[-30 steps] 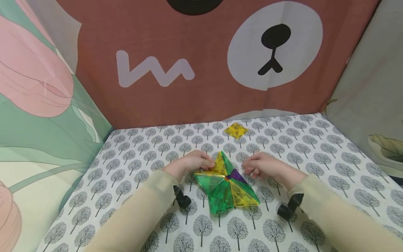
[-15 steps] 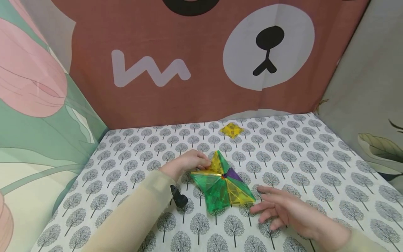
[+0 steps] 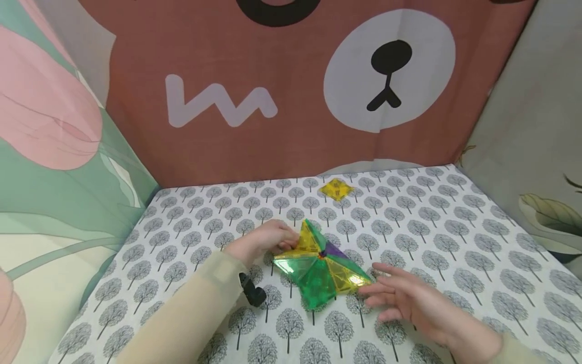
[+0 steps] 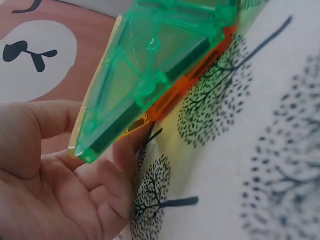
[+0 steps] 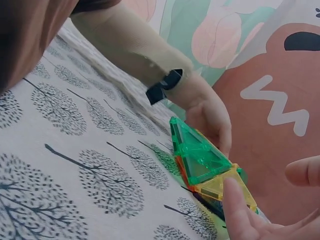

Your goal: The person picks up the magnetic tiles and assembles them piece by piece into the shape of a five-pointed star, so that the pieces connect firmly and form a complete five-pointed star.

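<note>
A star-shaped build of see-through magnetic tiles (image 3: pixel 318 280) lies on the patterned cloth, mostly green and yellow with one purple piece. My left hand (image 3: pixel 265 241) grips it at the yellow points on its upper left. In the left wrist view, the thumb and curled fingers of that hand sit around the narrow tip of a green tile (image 4: pixel 135 70), with orange showing below. At the star's lower right, my right hand (image 3: pixel 416 303) has its fingers extended, fingertips right at the yellow point. The right wrist view shows a green triangle (image 5: pixel 200 157) beside a yellow one.
A yellow diamond shape of tiles (image 3: pixel 337 189) lies at the back of the cloth, near the wall hanging with a bear face (image 3: pixel 273 151). Flower-printed fabric (image 3: pixel 59 202) stands on the left, and a pale fabric side (image 3: pixel 523 151) on the right.
My right hand has drawn back from the star's upper right to its lower right. The star has tilted and shifted slightly left with my left hand, and its glare has changed.
</note>
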`<state>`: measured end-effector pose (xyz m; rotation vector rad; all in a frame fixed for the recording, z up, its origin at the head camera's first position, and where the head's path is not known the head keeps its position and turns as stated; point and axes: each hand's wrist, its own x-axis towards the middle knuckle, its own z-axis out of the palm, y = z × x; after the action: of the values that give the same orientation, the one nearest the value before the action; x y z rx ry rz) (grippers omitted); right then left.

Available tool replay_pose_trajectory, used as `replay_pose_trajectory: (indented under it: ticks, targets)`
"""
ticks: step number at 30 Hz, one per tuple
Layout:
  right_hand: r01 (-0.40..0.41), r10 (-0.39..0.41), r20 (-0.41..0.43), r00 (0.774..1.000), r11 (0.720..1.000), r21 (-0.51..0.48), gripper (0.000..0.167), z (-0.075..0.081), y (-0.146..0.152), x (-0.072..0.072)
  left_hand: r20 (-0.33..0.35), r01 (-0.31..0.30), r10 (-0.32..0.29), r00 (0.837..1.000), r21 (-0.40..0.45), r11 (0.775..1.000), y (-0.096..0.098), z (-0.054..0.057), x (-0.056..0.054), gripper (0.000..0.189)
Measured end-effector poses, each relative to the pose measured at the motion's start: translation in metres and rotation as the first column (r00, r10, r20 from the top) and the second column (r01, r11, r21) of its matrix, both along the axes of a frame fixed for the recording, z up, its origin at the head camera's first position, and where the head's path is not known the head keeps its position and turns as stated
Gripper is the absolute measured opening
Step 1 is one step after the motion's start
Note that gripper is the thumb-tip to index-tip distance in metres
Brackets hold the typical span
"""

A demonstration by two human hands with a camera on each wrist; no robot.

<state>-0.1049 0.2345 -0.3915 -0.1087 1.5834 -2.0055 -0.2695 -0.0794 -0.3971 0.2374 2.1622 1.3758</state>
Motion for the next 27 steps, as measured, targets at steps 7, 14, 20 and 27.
replay_pose_trajectory:
  ticks: [7, 14, 20, 27]
  targets:
    - [0.037, -0.036, -0.020, 0.999, 0.996, 0.081, 0.075, 0.003, -0.002, -0.011, 0.134, -0.074, 0.060, 0.989, 0.096, 0.993, -0.012, 0.004, 0.016, 0.025]
    - [0.069, -0.065, -0.045, 0.997, 0.993, 0.099, 0.079, 0.007, -0.003, -0.018, 0.183, -0.115, 0.082, 0.980, 0.173, 0.978, -0.024, 0.003, 0.041, 0.044]
    - [0.093, -0.084, -0.069, 0.994, 0.987, 0.129, 0.077, 0.009, -0.004, -0.023, 0.203, -0.135, 0.087, 0.975, 0.235, 0.963, -0.028, 0.002, 0.064, 0.057]
    - [0.101, -0.094, -0.070, 0.993, 0.989, 0.109, 0.077, 0.006, -0.004, -0.027, 0.172, -0.151, 0.106, 0.979, 0.277, 0.949, -0.028, 0.000, 0.077, 0.058]
